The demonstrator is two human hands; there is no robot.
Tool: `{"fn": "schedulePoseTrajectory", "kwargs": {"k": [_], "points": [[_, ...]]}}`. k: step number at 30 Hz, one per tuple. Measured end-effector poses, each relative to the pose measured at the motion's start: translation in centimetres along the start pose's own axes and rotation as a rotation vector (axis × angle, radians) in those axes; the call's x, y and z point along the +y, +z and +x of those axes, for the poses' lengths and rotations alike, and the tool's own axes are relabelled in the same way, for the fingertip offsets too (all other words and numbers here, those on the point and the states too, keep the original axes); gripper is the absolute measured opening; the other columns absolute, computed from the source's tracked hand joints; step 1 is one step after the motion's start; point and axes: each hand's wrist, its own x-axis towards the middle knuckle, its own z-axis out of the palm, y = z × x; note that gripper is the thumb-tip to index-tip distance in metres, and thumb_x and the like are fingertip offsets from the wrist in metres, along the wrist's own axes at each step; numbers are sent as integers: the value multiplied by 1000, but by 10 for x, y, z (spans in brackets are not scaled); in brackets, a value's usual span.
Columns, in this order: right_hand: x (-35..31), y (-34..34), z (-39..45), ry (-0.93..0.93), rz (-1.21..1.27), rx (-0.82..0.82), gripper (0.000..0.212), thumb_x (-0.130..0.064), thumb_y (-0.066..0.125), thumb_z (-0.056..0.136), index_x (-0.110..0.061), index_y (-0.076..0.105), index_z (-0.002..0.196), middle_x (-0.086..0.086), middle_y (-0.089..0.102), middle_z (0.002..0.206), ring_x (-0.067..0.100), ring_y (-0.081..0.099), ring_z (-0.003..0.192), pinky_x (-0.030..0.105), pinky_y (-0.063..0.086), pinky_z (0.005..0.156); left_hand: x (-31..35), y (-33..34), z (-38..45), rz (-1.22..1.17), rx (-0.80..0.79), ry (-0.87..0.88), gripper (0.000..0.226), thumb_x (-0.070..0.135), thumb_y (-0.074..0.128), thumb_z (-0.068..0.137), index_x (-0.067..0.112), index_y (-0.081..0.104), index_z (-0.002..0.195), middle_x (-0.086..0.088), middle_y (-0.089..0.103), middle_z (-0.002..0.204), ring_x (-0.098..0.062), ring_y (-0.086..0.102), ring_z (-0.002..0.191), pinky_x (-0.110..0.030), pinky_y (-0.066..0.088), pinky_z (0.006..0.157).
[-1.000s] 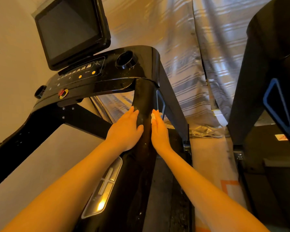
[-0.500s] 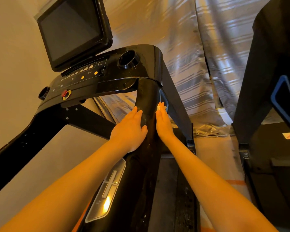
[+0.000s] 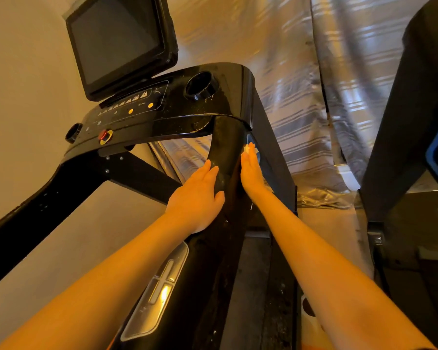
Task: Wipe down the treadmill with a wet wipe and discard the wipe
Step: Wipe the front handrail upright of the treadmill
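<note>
Over the last second my right hand (image 3: 251,173) has slid up the outer side of the treadmill's right handrail (image 3: 225,173), away from me and toward the console (image 3: 177,114); its fingertips now sit close below the corner where the rail meets the console's right end. My left hand (image 3: 196,198) has crept up the inner side of the same rail alongside it. I read that as the stroke on this rail nearing its top, so the upper stretch of the rail is about done, while the console, the screen (image 3: 116,41) and the far left rail (image 3: 23,213) look to me like work left, with the discard after that.

The wet wipe (image 3: 248,149) shows only as a small pale tuft at the tips of my right fingers (image 3: 249,162), pressed between them and the rail's outer edge; the rest is hidden under the palm. Those fingers lie straight and together, flat on the wipe, pressing, not curled round it. My left fingers (image 3: 208,173) are also straight, laid flat on the glossy black rail with the thumb over its top edge, holding nothing, just bracing
</note>
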Motion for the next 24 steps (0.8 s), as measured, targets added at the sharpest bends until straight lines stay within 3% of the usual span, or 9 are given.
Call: {"fn": "schedulePoseTrajectory", "kwargs": {"k": [4,7,10,14,16,18,20,22,24], "points": [[3,-3,-21,25,-19,-4,53,-27,28,108,-12,13,156,11,26,160,25,27,147,35,23,116,-1,1,1,-3,-5,2,64,39,41,103,25,10,157,6,0,165,-17,15,149,-39,29,117],[24,-14,-42,19,-59,-56,52,-29,28,108,-15,16,157,10,30,158,23,30,145,27,26,113,-2,1,1,-12,-11,-3,64,39,41,103,25,10,157,6,0,165,-16,15,149,-39,29,117],[19,-19,-25,113,-76,-35,53,-29,29,108,-7,19,156,13,27,160,26,25,147,36,20,118,0,-1,1,-13,-14,-9,64,39,41,103,26,9,157,6,0,165,-17,15,149,-39,29,117],[1,-23,-1,146,-30,-95,53,-33,21,109,-5,18,155,11,20,162,22,20,149,32,13,119,0,-1,0,-24,-15,-6,64,38,41,103,27,9,157,7,0,165,-17,15,149,-38,29,117],[0,-19,4,83,18,-58,52,-31,20,109,1,28,150,13,36,150,13,39,136,25,21,118,0,-1,0,-30,-16,-6,64,38,42,103,27,10,157,8,0,164,-16,16,149,-38,29,117],[3,-12,1,96,117,87,38,-26,31,108,-3,48,134,4,51,121,3,52,103,16,39,95,-1,0,1,-34,-12,-9,64,39,42,102,28,10,157,8,0,164,-16,17,149,-39,30,117],[7,-7,-17,23,17,98,40,-22,35,108,-7,40,145,-3,45,130,5,45,119,4,35,94,-2,0,1,-42,-7,-15,64,39,43,102,28,11,157,9,1,164,-16,18,149,-39,31,117],[19,-8,-33,-96,-82,2,48,-22,30,108,-10,22,154,0,32,153,10,27,139,11,20,106,-2,1,2,-47,-8,-16,64,40,43,102,29,11,157,9,1,164,-15,17,149,-39,31,117],[25,-10,-31,-61,10,-37,49,-26,29,109,-15,20,155,4,29,158,15,26,144,20,22,107,-3,1,2,-49,-8,-15,64,39,43,102,29,11,157,9,1,164,-15,17,149,-39,31,117]]}}
